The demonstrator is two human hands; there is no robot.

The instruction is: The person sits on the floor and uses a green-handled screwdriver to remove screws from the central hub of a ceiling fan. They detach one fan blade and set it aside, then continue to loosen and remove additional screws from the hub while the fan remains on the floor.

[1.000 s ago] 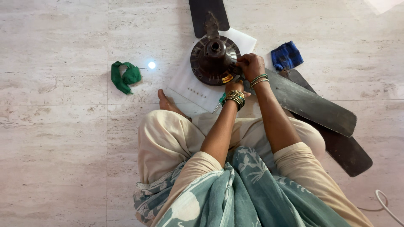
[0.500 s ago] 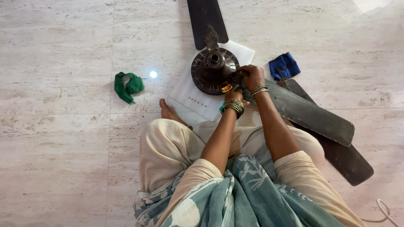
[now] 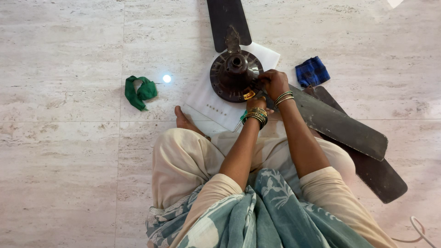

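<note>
The fan motor rim is gripped by the right hand; the left hand, grip hidden, should be kept steady beside the blade.

Single head view, steeply downward, fairly near.

The round dark-brown metal fan motor housing looks dull and grimy, its long dark blades matt and dusty. It rests on smooth white paper over polished, glossy beige stone floor tiles. The crumpled green rag and blue checked rag are soft cloth.
</note>
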